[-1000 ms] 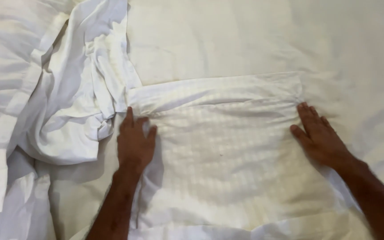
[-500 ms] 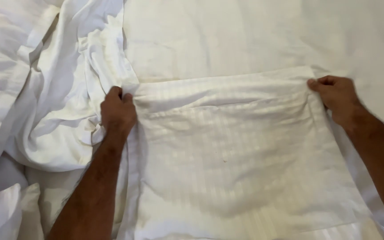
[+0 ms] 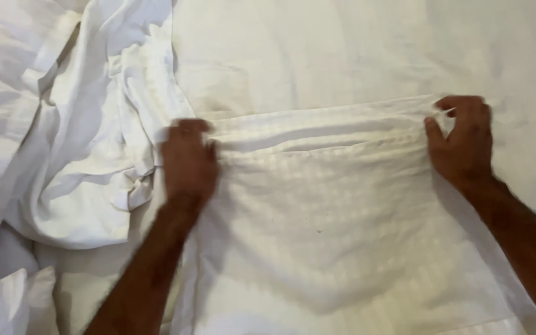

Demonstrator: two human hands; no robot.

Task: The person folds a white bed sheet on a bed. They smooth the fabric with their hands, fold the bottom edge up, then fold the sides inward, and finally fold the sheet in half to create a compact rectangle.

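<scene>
Head view, looking down on a bed (image 3: 355, 56); a white pillowcase (image 3: 336, 229) with a faint woven stripe is lying flat on the bedsheet, filling the lower middle of the picture; its long axis is running left to right, and its far edge, nearly level and rising slightly towards the right, is pointing away from the person; that edge is gathering into soft lengthwise folds between the two hands.

The left hand (image 3: 187, 161) is sitting at the far left corner of the pillowcase, fingers curled down over the cloth; the hand is blurred, so whether it is pinching the fabric or only pressing on it cannot be told. The right hand (image 3: 461, 139) is grasping the far right corner, thumb and bent fingers closing on a small tuck of cloth; both forearms are reaching in from the lower edge.

The pillowcase is thin, matt and slightly translucent, its surface sagging in a shallow hollow below the far edge; a tiny dark speck is showing near its middle.

A crumpled white sheet (image 3: 88, 149), smoother and brighter, is lying heaped in deep folds to the left, just beside the left hand; the bedsheet beyond is lying nearly smooth.
</scene>
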